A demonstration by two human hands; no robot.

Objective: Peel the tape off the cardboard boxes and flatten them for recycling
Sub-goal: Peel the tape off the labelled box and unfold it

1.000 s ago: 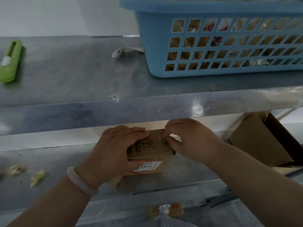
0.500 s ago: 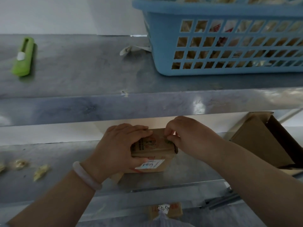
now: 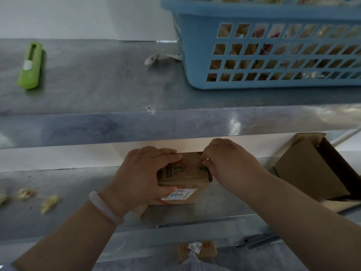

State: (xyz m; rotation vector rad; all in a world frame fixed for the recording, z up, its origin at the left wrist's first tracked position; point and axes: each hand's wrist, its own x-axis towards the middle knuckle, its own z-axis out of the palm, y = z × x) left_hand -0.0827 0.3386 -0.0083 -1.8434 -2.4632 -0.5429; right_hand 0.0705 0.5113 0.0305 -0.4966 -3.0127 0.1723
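On the lower steel shelf (image 3: 78,192) a small cardboard box (image 3: 187,173) stands upright, a white shipping label (image 3: 179,195) on its near face and glossy tape over its printed top. The left hand (image 3: 144,177), with a pale bangle (image 3: 105,208) at the wrist, grips the box, fingers laid over the top and thumb pressed across the front. The right hand (image 3: 228,163) is curled at the box's top right edge, fingertips pinched together there; whether tape sits between them is too small to tell. Crumpled tape scraps (image 3: 48,202) lie to the left on the same shelf, and an open cardboard box (image 3: 308,169) lies tilted to the right, well apart. On the upper shelf (image 3: 97,90) a green utility knife (image 3: 31,65) lies at the left and a blue plastic basket (image 3: 273,22) stands at the right, a paper scrap (image 3: 156,57) just beside it.
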